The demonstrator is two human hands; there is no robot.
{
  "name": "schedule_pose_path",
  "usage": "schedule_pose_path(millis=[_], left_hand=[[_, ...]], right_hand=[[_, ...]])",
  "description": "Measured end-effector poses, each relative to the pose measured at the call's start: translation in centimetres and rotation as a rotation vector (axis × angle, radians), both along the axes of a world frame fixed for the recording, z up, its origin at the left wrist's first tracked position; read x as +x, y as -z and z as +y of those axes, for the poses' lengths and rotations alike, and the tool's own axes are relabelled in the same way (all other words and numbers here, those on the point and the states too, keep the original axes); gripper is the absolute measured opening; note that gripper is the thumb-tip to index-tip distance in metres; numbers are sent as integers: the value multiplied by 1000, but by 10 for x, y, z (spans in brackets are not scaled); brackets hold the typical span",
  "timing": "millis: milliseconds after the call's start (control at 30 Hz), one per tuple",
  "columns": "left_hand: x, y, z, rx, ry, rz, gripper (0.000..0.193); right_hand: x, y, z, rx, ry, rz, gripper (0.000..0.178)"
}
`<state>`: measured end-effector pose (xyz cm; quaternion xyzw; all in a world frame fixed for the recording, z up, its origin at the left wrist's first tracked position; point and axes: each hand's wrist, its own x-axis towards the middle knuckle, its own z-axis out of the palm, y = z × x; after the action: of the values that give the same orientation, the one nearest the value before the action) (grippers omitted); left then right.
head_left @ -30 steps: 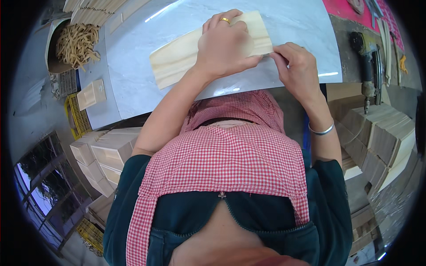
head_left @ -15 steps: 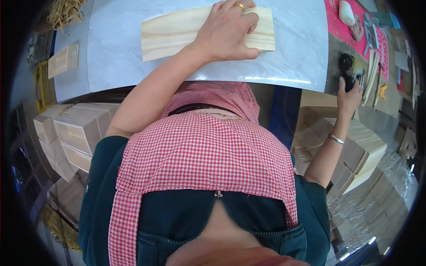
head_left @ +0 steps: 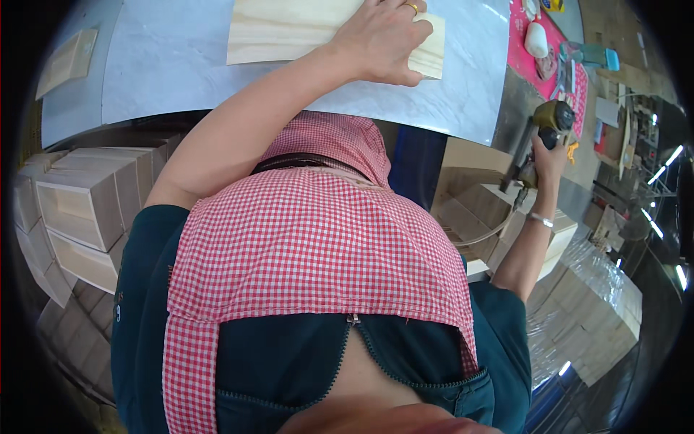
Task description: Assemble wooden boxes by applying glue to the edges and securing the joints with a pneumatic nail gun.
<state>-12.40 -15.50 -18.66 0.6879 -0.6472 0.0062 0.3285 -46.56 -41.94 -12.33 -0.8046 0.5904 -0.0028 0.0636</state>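
Note:
My left hand [head_left: 383,40], a ring on one finger, grips a pale wooden piece [head_left: 289,32] from above. Its thumb bends down over the near edge. The piece lies on the white marbled tabletop [head_left: 195,79], and its far side is cut off by the picture's top. Out to the right, my right hand [head_left: 551,155] is wrapped round the handle of a nail gun [head_left: 553,114] with an olive and black body. A pale hose [head_left: 481,239] runs from near its lower end. The nail gun is held up beside the table's right edge.
Wooden boxes [head_left: 79,202] are stacked below the table on the left, and more [head_left: 499,210] stand at the right. A wooden piece [head_left: 69,61] lies at the far left. On a pink cloth [head_left: 524,43] rests a white bottle [head_left: 536,40]. Plastic-wrapped boxes [head_left: 585,311] stand farther right.
My right hand has lifted the nail gun off the surface at the right. The view has shifted, and my left hand still grips the wooden piece.

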Motion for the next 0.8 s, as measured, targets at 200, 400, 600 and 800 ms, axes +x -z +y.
schedule_pose_path(millis=[200, 400, 600, 800], left_hand=[[-4, -5, 2, 53, -38, -15, 48], [-16, -13, 5, 64, -236, -248, 47], [-2, -37, 11, 203, -82, 44, 46], [-2, -18, 2, 161, -35, -18, 46]], right_hand=[[64, -62, 138, 248, 26, -533, 26], [100, -78, 192, 437, -152, -537, 22], [109, -78, 195, 489, -170, -529, 21], [117, -78, 200, 508, -135, -569, 16]])
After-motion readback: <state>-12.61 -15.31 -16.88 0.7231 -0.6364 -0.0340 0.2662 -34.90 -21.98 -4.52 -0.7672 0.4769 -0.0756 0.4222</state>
